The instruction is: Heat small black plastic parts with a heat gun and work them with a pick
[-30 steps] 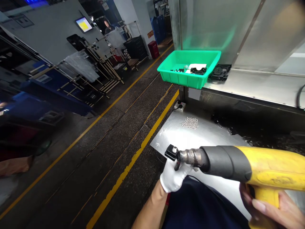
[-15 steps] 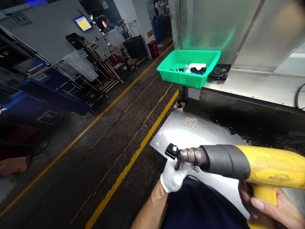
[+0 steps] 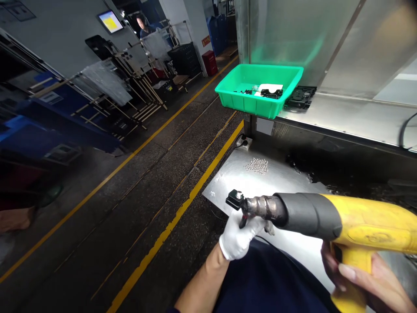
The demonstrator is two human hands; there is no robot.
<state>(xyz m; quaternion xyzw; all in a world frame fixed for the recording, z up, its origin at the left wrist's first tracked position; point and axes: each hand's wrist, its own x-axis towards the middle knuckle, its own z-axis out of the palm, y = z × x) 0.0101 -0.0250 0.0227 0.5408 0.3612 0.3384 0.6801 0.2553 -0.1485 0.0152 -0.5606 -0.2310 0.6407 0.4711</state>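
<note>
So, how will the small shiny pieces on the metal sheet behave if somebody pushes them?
The small shiny pieces would probably scatter, because they look loose and separate. They look rounded, so some may roll. The metal sheet looks smooth, so they would likely slide easily too.

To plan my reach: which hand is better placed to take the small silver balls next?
Left, probably: the left hand is nearer the silver balls, though busy with the black block; the right hand grips the bulky yellow gun.
</note>
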